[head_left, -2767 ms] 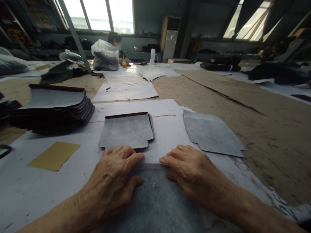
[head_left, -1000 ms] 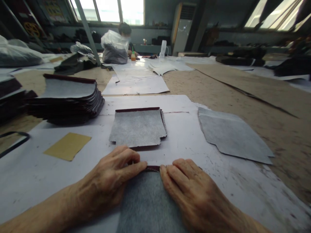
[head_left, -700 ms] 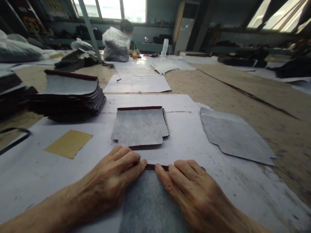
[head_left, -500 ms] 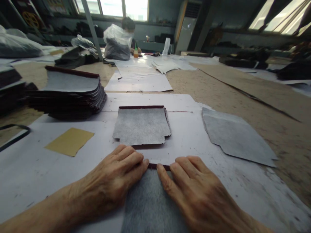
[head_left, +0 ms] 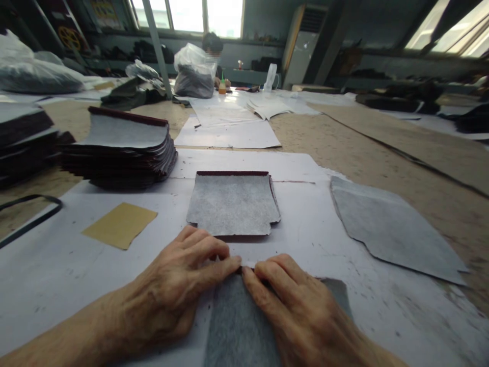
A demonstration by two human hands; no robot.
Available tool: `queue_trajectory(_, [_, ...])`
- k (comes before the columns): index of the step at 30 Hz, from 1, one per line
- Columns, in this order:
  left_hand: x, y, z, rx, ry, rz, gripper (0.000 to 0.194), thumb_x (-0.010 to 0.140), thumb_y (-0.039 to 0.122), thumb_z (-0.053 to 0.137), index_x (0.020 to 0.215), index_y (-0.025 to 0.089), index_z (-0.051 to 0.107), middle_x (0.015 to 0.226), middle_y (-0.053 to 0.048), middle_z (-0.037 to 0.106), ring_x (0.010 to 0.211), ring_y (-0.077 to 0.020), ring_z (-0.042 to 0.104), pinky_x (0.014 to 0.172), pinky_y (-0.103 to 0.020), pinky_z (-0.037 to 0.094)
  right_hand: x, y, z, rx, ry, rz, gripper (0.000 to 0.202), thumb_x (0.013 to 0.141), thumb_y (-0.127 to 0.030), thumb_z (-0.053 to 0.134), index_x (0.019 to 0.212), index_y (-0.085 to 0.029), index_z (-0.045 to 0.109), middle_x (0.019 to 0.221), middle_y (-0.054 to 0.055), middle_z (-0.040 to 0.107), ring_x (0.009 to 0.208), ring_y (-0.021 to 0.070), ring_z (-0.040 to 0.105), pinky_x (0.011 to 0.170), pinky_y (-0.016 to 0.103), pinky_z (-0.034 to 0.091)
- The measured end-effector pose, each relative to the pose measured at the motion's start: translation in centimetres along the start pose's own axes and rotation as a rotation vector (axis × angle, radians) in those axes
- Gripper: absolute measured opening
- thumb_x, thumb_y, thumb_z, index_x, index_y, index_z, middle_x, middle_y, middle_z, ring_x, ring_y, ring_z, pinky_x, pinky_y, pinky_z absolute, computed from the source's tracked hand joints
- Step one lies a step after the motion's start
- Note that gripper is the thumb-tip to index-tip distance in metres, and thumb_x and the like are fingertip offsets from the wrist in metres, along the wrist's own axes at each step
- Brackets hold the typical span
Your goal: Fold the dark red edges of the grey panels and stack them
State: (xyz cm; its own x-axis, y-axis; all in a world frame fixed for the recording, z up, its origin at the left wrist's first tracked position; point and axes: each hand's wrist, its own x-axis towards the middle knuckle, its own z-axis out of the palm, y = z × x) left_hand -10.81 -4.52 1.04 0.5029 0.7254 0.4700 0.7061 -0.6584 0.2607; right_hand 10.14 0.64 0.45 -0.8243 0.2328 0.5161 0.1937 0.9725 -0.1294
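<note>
A grey sheet [head_left: 239,326] is laid flat on white paper [head_left: 57,285] at the near tabletop edge. Its far edge is pressed down by the left hand [head_left: 171,295] and right hand [head_left: 301,316], fingers flat, extended, fingertips nearly touching. A second piece [head_left: 233,204] is positioned just beyond.

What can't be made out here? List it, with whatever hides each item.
1. Grey felt-backed piece under both hands: its far edge is covered by the fingertips of the left hand and right hand; its near end is cut off by the bottom edge of the head view.
2. Dark stack of cut pieces: cut off by the left edge.
3. Orange-capped bottle: too small to read.
</note>
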Motion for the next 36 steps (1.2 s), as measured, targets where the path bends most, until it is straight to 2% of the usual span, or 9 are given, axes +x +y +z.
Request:
queue_trajectory(3, [-1.0, 0.6, -0.3, 0.018, 0.056, -0.034, 0.043, 0.072, 0.002, 0.033, 0.110, 0.017, 0.049, 0.091, -0.007, 0.051, 0.076, -0.0173, 0.046, 0.068, -0.035, 0.036, -0.2, 0.1, 0.1, 0.057, -0.033, 0.026, 0.033, 0.085, -0.006, 0.032, 0.106, 0.000, 0.056, 0.084, 0.014, 0.053, 0.078, 0.0212, 0.045, 0.065, 0.035, 0.050])
queue_trajectory(10, [-2.3, 2.6, -0.4, 0.049, -0.074, -0.084, 0.034, 0.082, 0.007, 0.031, 0.112, 0.014, 0.045, 0.089, -0.008, 0.056, 0.076, -0.0180, 0.048, 0.071, -0.036, 0.039, 0.2, 0.8, 0.5, 0.088, -0.135, 0.040, 0.036, 0.085, -0.010, 0.036, 0.117, -0.001, 0.049, 0.090, 0.013, 0.052, 0.082, 0.0216, 0.045, 0.072, 0.036, 0.049])
queue_trajectory(13, [-2.2, 2.7, -0.8, 0.071, -0.123, -0.085, 0.032, 0.083, 0.007, 0.032, 0.112, 0.012, 0.046, 0.090, -0.008, 0.056, 0.078, -0.0176, 0.048, 0.073, -0.036, 0.040, 0.5, 0.7, 0.3, 0.056, -0.155, 0.038, 0.038, 0.082, -0.008, 0.036, 0.118, -0.004, 0.049, 0.089, 0.012, 0.051, 0.082, 0.0211, 0.045, 0.073, 0.036, 0.049])
queue_trajectory(19, [-1.9, 2.6, -1.0, 0.079, -0.124, -0.064, 0.031, 0.084, 0.008, 0.030, 0.111, 0.010, 0.047, 0.090, -0.008, 0.057, 0.079, -0.0179, 0.049, 0.073, -0.035, 0.040, 1.1, 0.4, -0.2, 0.032, -0.189, 0.051, 0.047, 0.075, -0.004, 0.034, 0.120, -0.006, 0.049, 0.086, 0.011, 0.051, 0.078, 0.0208, 0.046, 0.067, 0.036, 0.050])
queue_trajectory(31, [-2.0, 2.8, -0.2, 0.055, -0.056, -0.121, 0.034, 0.084, 0.011, 0.028, 0.112, 0.014, 0.047, 0.085, -0.008, 0.057, 0.077, -0.0199, 0.049, 0.070, -0.038, 0.039, 1.6, 0.2, 0.0, -0.099, -0.201, -0.012, 0.041, 0.081, -0.006, 0.030, 0.116, -0.006, 0.049, 0.086, 0.010, 0.054, 0.074, 0.0198, 0.048, 0.065, 0.034, 0.050])
queue_trajectory(34, [-1.9, 2.7, -0.3, 0.041, -0.053, -0.120, 0.035, 0.081, 0.010, 0.031, 0.113, 0.017, 0.046, 0.085, -0.008, 0.057, 0.076, -0.0196, 0.049, 0.069, -0.037, 0.039, 1.7, 0.1, 0.0, -0.118, -0.211, -0.059, 0.042, 0.075, -0.003, 0.031, 0.112, -0.005, 0.051, 0.087, 0.010, 0.055, 0.072, 0.0202, 0.048, 0.064, 0.036, 0.050])
queue_trajectory(36, [-2.0, 2.6, -0.3, 0.000, -0.049, -0.114, 0.038, 0.078, 0.009, 0.034, 0.113, 0.017, 0.045, 0.087, -0.008, 0.056, 0.076, -0.0192, 0.049, 0.069, -0.036, 0.040, 1.9, -0.1, 0.0, -0.114, -0.253, -0.037, 0.045, 0.069, -0.001, 0.032, 0.108, -0.007, 0.054, 0.086, 0.010, 0.055, 0.071, 0.0208, 0.048, 0.063, 0.037, 0.050])
